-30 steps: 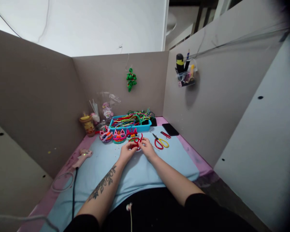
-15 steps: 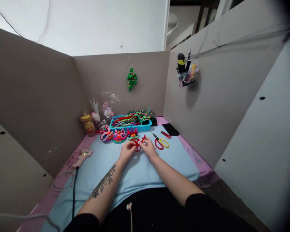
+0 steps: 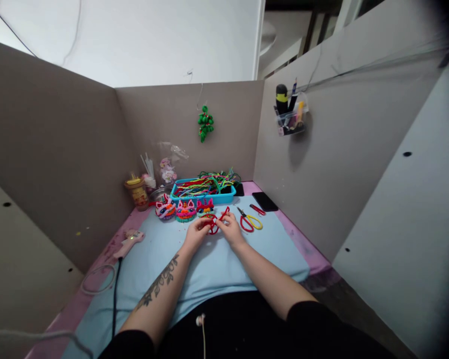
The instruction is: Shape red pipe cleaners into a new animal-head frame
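Both hands are gripping one red pipe cleaner [image 3: 214, 223] over the middle of the desk [image 3: 269, 249]. The left hand [image 3: 195, 233] is pinching its left part; the right hand [image 3: 232, 229] is pinching its right part, fingers closed on it. Three colourful craft faces [image 3: 185, 210] are lying just behind, before a blue tray [image 3: 204, 192] of pipe cleaners. Scissors [image 3: 250, 221] are lying right of the hands; a glue gun [image 3: 128, 241] is resting well apart at left.

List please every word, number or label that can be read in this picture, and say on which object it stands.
No text can be read anywhere.
The jar at the back left carries a printed wrap, too small and blurred to read.
The items in the wall holder show no legible label.
The red pipe-cleaner piece held by the left hand and right hand bears no writing.
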Demonstrator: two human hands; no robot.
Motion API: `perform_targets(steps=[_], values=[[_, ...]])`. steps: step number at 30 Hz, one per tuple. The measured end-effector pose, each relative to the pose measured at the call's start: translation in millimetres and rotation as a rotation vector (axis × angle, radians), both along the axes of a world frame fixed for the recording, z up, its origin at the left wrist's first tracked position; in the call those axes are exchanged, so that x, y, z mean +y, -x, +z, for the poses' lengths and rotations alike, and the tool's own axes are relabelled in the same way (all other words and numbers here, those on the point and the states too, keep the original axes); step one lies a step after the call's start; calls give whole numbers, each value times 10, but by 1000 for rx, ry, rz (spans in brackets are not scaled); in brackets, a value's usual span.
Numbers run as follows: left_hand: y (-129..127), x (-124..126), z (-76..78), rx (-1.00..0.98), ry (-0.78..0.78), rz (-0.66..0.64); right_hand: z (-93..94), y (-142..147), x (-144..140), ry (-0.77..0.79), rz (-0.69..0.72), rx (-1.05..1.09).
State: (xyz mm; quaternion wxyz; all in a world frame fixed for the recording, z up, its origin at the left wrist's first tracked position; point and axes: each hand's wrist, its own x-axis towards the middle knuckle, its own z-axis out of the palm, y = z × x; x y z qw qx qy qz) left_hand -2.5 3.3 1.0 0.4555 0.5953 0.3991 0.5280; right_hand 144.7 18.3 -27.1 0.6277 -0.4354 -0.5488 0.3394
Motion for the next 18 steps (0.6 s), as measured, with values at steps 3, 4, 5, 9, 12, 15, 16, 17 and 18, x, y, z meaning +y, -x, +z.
perform_targets(steps=[3,4,5,9,12,15,16,17,18], values=[[-1,9,-24,-5,-7,-13,-7,-5,6,2,-8,-13],[-4,10,-32,-7,-13,-18,-5,-6,4,2,-11,-17],[-7,12,-40,-9,-22,-21,-3,-8,2,1,-13,-23],[-16,21,-79,16,-58,-26,-6,-11,0,8,-17,-46],[-14,34,-117,62,-86,-34,-22,-11,8,4,-9,-50],[-14,36,-134,87,-115,-40,-34,-9,16,-2,-1,-49],[-17,32,-131,88,-120,-40,-37,-8,17,-1,2,-51],[-21,25,-123,86,-122,-41,-40,-7,18,2,6,-51],[-27,16,-112,83,-122,-40,-43,-6,19,7,9,-51]])
